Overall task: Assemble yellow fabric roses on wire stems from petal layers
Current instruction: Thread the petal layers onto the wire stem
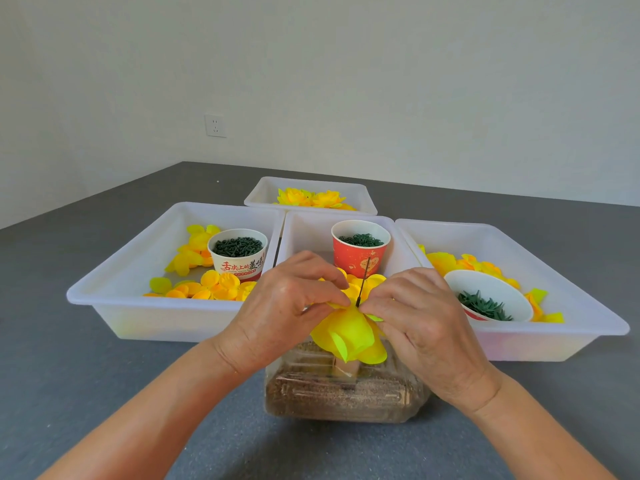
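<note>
A yellow fabric rose point(349, 336) of stacked petal layers sits on a thin dark wire stem point(363, 284) that pokes up above it. My left hand point(287, 306) pinches a yellow petal layer at the rose's top, just left of the wire. My right hand point(419, 323) pinches the petal fabric on the wire's right side. The rose hangs over a clear plastic container point(346, 393) filled with brown grains. Loose yellow petals point(214, 287) lie in the left tray and more yellow petals point(474, 266) in the right tray. Finished yellow roses point(311, 198) lie in the far tray.
White trays stand left point(104, 292), middle point(304, 230), right point(588, 317) and far back point(263, 192). A white paper cup point(239, 252) of dark green parts, a red cup point(360, 249) of green rings and a white bowl point(488, 296) of green leaf pieces sit in them. The floor is grey.
</note>
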